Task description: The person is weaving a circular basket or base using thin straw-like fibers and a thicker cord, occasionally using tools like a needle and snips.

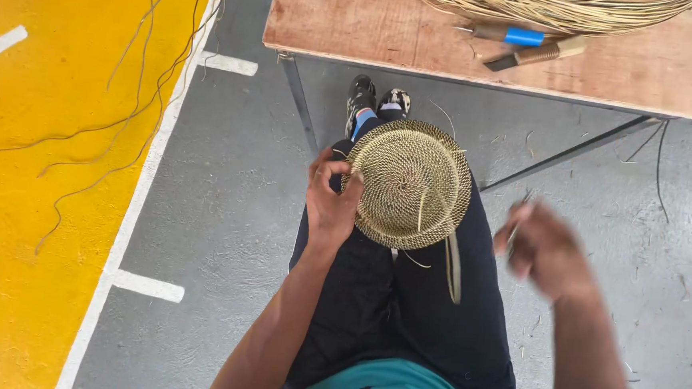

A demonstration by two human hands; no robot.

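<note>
While you sit over the grey floor with its broad yellow painted zone and white lines, the wooden table stands ahead of you, just beyond your crossed feet. On its far edge lies a large bundle of pale reed strands, and just in front of that bundle rest two tools: one with a blue handle and one with a light wooden handle, lying close together. A few loose dark strands trail across the yellow paint to your left. The round woven basket sits on your lap, above your dark trousers, tilted so its coiled spiral faces you, with a flat strip hanging from its lower rim. Your left hand has its grip clenched on the basket's left rim, thumb and fingers pinching the edge. Your right hand is off to the right of the basket, apart from it and blurred; its grip seems curled around a thin strand, but you cannot tell for certain how tightly it is held.
</note>
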